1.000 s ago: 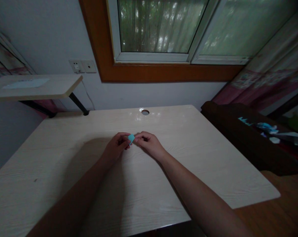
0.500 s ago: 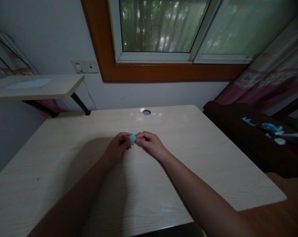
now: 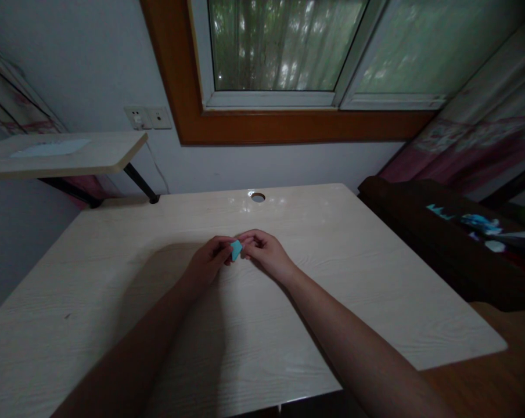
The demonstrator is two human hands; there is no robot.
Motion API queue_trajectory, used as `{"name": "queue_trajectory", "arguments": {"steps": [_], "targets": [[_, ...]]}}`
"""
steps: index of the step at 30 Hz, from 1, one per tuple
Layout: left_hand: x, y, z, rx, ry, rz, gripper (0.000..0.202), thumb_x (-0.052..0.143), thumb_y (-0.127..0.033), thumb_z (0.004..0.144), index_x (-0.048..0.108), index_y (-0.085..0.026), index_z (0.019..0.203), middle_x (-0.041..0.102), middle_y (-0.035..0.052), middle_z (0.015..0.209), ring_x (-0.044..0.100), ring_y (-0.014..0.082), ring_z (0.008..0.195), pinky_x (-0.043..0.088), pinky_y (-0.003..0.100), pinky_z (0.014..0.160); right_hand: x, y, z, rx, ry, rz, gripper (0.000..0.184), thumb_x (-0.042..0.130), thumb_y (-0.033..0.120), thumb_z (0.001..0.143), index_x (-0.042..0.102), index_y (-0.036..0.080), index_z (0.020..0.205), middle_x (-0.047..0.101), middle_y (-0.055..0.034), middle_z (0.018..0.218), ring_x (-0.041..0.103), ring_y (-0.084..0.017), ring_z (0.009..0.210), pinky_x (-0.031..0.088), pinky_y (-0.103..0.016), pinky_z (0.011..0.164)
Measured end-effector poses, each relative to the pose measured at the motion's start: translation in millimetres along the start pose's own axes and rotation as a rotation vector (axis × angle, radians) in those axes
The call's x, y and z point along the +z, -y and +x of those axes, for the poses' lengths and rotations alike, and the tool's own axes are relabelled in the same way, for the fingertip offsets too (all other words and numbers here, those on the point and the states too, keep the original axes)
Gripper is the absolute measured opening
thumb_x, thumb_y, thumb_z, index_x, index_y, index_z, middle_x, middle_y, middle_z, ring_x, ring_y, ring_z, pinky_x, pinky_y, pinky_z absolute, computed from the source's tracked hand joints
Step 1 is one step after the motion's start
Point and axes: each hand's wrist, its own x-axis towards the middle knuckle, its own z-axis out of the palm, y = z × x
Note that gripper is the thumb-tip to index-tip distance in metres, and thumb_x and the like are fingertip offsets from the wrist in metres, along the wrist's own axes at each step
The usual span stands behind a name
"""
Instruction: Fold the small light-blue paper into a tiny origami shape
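A small turquoise piece, seemingly folded paper (image 3: 236,249), is held just above the middle of the desk. My left hand (image 3: 211,255) pinches its left side between thumb and fingers. From the other side, my right hand (image 3: 262,249) is closed, with thumb and fingertips at the piece's right edge. The fingers hide part of the piece, and its folds are too small to make out.
The pale wooden desk (image 3: 315,325) has a round cable hole (image 3: 258,197) near its back edge. A raised shelf (image 3: 114,152) on black legs stands at the back left. Right of the desk, a dark brown surface (image 3: 410,220) bears turquoise pieces (image 3: 439,211) and other items.
The turquoise piece has turned slightly between my fingers and shifted a little to the right. My right fingertips have closed in around its edge. Both arms stay nearly in place.
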Motion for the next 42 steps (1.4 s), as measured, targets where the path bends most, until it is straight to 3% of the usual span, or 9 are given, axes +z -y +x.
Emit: {"name": "queue_trajectory", "arguments": {"steps": [3,7,18,26,32,38,42], "targets": [[-0.8,-1.3,-0.4,-0.003,-0.023,-0.012,0.024,0.055,-0.034,0.093,0.065,-0.018,0.109,0.066,0.0047,0.091,0.060,0.0130,0.074,0.049,0.025,0.067,0.1,-0.9,0.7,-0.009,-0.013,0.046,0.023,0.070,0.027,0.075,0.068,0.018,0.097,0.064,-0.0002,0.076,0.057,-0.011,0.063,0.046,-0.025,0.061],[-2.1,-1.7,0.0,0.011,-0.003,-0.029,0.028,0.067,-0.031,0.085,0.065,-0.019,0.109,0.068,0.0063,0.100,0.062,0.0147,0.080,0.052,0.026,0.070,0.0,-3.8,2.1,-0.004,-0.018,0.077,0.021,0.072,0.026,0.075,0.067,0.018,0.094,0.063,0.0008,0.073,0.057,-0.010,0.062,0.044,-0.024,0.059],[-5.6,2.0,2.4,-0.023,-0.068,0.059,0.019,0.066,-0.035,0.085,0.069,-0.018,0.093,0.069,0.0026,0.081,0.063,0.0138,0.071,0.052,0.026,0.068,0.9,-3.5,-0.6,-0.033,0.030,0.023,0.024,0.072,0.021,0.075,0.066,0.019,0.098,0.064,0.0020,0.075,0.055,-0.010,0.062,0.042,-0.023,0.059],[-5.8,5.9,2.9,-0.020,-0.165,0.050,0.025,0.069,-0.036,0.082,0.066,-0.019,0.100,0.070,0.0017,0.084,0.065,0.0147,0.072,0.053,0.027,0.068,4.2,1.8,-1.7,-0.003,0.008,0.033,0.025,0.069,0.037,0.081,0.068,0.019,0.098,0.066,-0.0018,0.083,0.058,-0.011,0.066,0.047,-0.025,0.063],[-6.5,7.1,2.4,0.009,-0.148,0.081,0.031,0.071,-0.033,0.081,0.062,-0.021,0.108,0.069,0.0008,0.087,0.067,0.0146,0.077,0.054,0.027,0.072,4.3,1.1,-1.6,-0.006,0.007,-0.060,0.025,0.075,0.032,0.076,0.070,0.018,0.097,0.066,-0.0005,0.075,0.056,-0.011,0.062,0.044,-0.025,0.061],[-7.2,5.4,2.7,-0.013,-0.122,0.089,0.026,0.071,-0.036,0.081,0.066,-0.020,0.101,0.072,0.0032,0.091,0.068,0.0160,0.078,0.055,0.030,0.074,3.4,-4.2,-1.5,-0.025,-0.013,-0.086,0.021,0.071,0.033,0.080,0.070,0.019,0.096,0.066,-0.0002,0.073,0.055,-0.011,0.061,0.044,-0.025,0.060],[-7.2,2.4,1.0,0.015,-0.126,0.114,0.022,0.069,-0.036,0.083,0.068,-0.021,0.099,0.072,0.0035,0.092,0.068,0.0167,0.081,0.056,0.031,0.078,2.9,-1.8,-2.2,-0.142,-0.055,-0.209,0.014,0.071,0.032,0.081,0.071,0.021,0.091,0.067,-0.0018,0.081,0.057,-0.013,0.069,0.045,-0.027,0.065]]}}
